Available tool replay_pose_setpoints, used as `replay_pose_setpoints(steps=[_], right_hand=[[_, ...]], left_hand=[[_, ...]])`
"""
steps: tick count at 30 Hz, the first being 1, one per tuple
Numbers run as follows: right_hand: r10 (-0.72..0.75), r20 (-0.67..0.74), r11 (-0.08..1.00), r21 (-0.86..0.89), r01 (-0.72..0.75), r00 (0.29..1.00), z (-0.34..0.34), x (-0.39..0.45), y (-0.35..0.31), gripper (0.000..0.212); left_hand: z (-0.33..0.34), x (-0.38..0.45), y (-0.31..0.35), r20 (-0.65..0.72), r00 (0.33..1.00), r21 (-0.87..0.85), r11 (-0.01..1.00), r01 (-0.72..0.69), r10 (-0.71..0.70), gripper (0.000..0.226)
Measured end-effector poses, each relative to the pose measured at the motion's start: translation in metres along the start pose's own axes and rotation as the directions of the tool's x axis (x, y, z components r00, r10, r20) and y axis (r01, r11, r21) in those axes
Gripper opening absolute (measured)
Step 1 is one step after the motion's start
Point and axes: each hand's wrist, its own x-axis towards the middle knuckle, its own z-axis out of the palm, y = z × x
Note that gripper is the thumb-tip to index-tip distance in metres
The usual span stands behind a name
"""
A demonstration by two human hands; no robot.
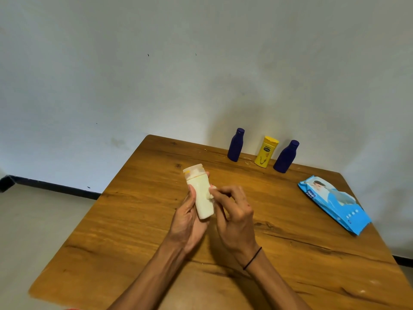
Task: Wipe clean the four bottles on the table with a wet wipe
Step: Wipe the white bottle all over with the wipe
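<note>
Two hands are working: left hand (190,220) gripping the cream bottle (201,193), right hand (234,211) pinching the wet wipe (212,191) against it; rotating the bottle should help cover every side.

Wet wipe (212,190) mostly behind fingers (225,193).

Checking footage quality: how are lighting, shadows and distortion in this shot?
Head view: soft, dim light; faint shadows behind the three standing bottles on the wall; wide-angle bending tilts them and the table edges; the cream bottle looks slightly overexposed, its label unreadable.
</note>
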Motion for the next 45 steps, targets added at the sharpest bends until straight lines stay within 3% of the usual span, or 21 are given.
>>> replay_pose_setpoints(steps=[2,6,12,17,23,28,31,34,36,40,42,45], right_hand=[[0.008,0.022,1.0,0.025,-0.009,1.0,0.003,-0.003,-0.008,0.029],[-0.193,0.108,0.98,0.066,0.187,0.975,0.004,-0.009,-0.014,0.031],[0.051,-0.052,0.998,-0.023,-0.052,0.997,0.011,0.002,-0.01,0.029],[-0.163,0.077,0.986,0.029,0.161,0.984,0.011,-0.001,-0.013,0.031],[0.016,-0.076,0.996,-0.082,-0.022,0.997,0.014,0.015,-0.01,0.027],[-0.156,-0.038,0.986,-0.057,0.154,0.987,0.013,0.016,-0.018,0.028],[0.008,-0.131,0.999,-0.03,-0.012,0.991,0.014,0.022,-0.011,0.023],[0.212,-0.193,0.975,0.107,-0.194,0.958,0.018,0.024,-0.012,0.023],[0.204,-0.2,0.975,0.128,-0.18,0.958,0.018,0.024,-0.018,0.021],[-0.03,-0.138,1.0,-0.006,0.03,0.99,0.018,0.022,-0.032,0.016],[0.011,-0.147,1.0,0.012,-0.009,0.989,0.018,0.026,-0.031,0.014],[0.187,-0.177,0.976,0.15,-0.161,0.966,0.016,0.029,-0.026,0.011]], left_hand=[[0.002,0.001,0.0,-0.008,1.0,-0.019,1.0,0.007,-0.007,0.053],[0.0,0.002,0.003,-0.004,1.0,-0.04,0.999,0.014,-0.015,0.055],[-0.005,0.001,0.001,0.038,0.998,-0.023,0.999,0.043,-0.042,0.053],[-0.01,0.002,0.001,0.02,0.999,-0.011,0.999,0.042,-0.042,0.052],[-0.008,-0.002,-0.004,0.012,0.999,0.078,0.997,0.031,-0.032,0.054],[-0.013,0.001,-0.005,-0.043,0.999,0.164,0.986,0.022,-0.015,0.063],[-0.014,-0.001,-0.008,-0.051,0.999,0.221,0.975,0.022,-0.011,0.058],[-0.016,0.0,-0.008,-0.057,0.998,0.317,0.948,-0.002,0.022,0.055],[-0.016,-0.001,-0.007,-0.02,1.0,0.379,0.925,-0.013,0.022,0.057],[-0.018,0.001,-0.011,0.006,0.996,0.5,0.863,-0.079,0.088,0.048],[-0.016,0.001,-0.011,0.01,0.996,0.523,0.848,-0.084,0.092,0.053],[-0.014,-0.002,-0.005,0.032,0.998,0.535,0.842,-0.067,0.058,0.06]])
